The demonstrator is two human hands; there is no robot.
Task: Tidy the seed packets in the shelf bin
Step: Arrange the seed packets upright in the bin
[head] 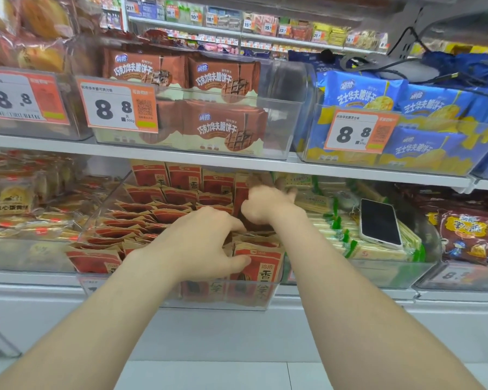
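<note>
Red-and-tan paper seed packets (pixel 164 218) are crowding a clear plastic bin (pixel 209 304); left hand (pixel 206 243) is pinching front ones, right hand (pixel 265 206) blurred, grip unclear — jostling risks toppling neighbouring rows.
</note>
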